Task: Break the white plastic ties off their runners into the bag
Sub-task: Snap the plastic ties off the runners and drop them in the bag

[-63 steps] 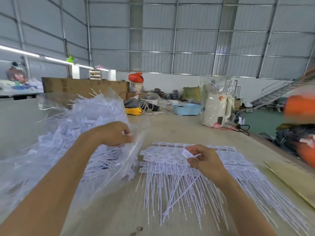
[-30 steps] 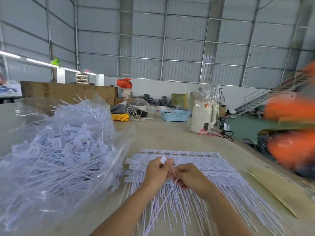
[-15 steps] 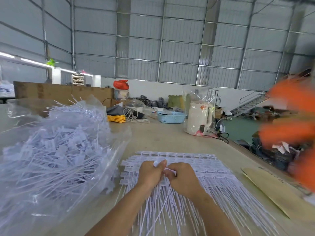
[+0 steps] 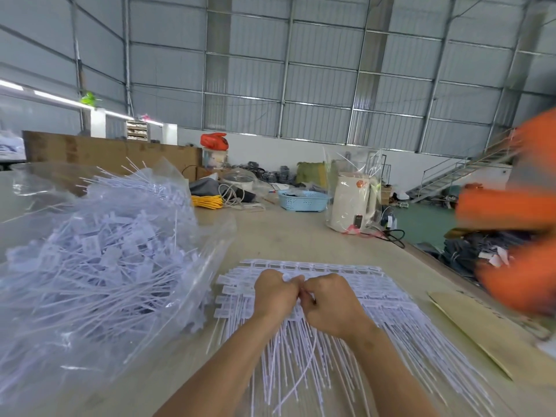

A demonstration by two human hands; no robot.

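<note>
Loose tail: one tie (image 4: 304,368) is curving down from the fists toward the camera.
Left hand (image 4: 275,293): closing on the tie head, knuckles touching the right.
Right hand (image 4: 329,302): pinching the same tie against the left.
Tie sheets (image 4: 388,299): lying flat on the desk (image 4: 288,236) under both hands.
Bag (image 4: 99,254): sitting just left, bulging with freed ties.
Risk: a sharp snap is likely flinging the tie off past the bag's slack mouth.
Beyond: a white kettle (image 4: 352,206) is standing farther back.

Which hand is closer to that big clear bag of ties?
Left. The left hand is on the side toward the bag; the right hand sits beyond it, farther away.
</note>
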